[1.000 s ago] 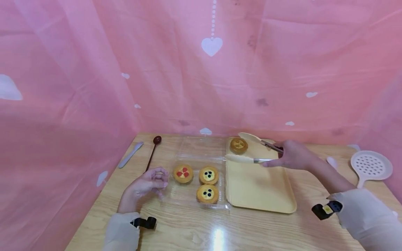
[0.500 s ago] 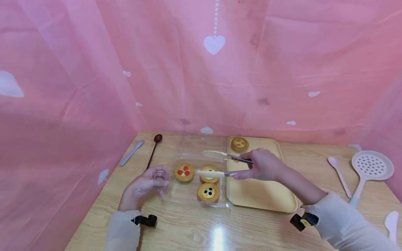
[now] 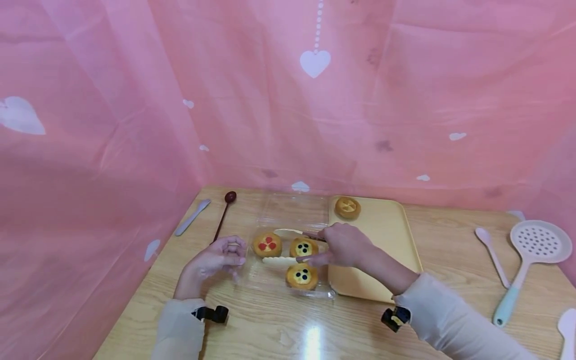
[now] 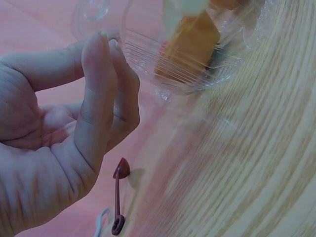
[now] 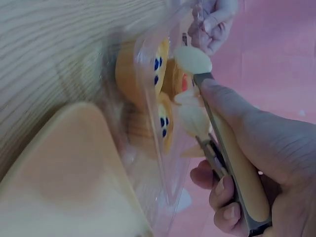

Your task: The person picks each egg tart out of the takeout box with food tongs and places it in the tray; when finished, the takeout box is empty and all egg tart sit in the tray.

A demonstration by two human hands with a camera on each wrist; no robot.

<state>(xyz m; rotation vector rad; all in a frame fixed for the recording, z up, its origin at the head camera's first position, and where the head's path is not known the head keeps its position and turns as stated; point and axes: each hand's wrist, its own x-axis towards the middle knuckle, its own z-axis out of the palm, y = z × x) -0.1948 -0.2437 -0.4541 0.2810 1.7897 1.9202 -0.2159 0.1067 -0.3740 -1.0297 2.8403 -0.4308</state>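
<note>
My right hand [image 3: 346, 246] grips a pair of tongs [image 5: 237, 168], their pale tips spread apart over a clear plastic box [image 3: 270, 278]. The tips reach either side of the back blueberry tart [image 3: 303, 247] and toward a red-topped tart [image 3: 267, 245]; contact with either cannot be made out. A second blueberry tart [image 3: 302, 277] sits in front, inside the box. At the box's left side, my left hand [image 3: 217, 259] pinches the plastic edge between thumb and finger, as the left wrist view shows.
A yellow tray [image 3: 382, 222] adjoins the box on the right, with one tart [image 3: 348, 207] at its far left corner. A brown long spoon [image 3: 225, 212] and a lilac utensil [image 3: 192, 217] lie left. Right lie a pale spoon [image 3: 492, 256] and a slotted skimmer [image 3: 540, 242].
My right hand has carried the spread tongs leftward from the tray to above the tarts in the box. My left hand stays at the box's left edge. The view has shifted slightly.
</note>
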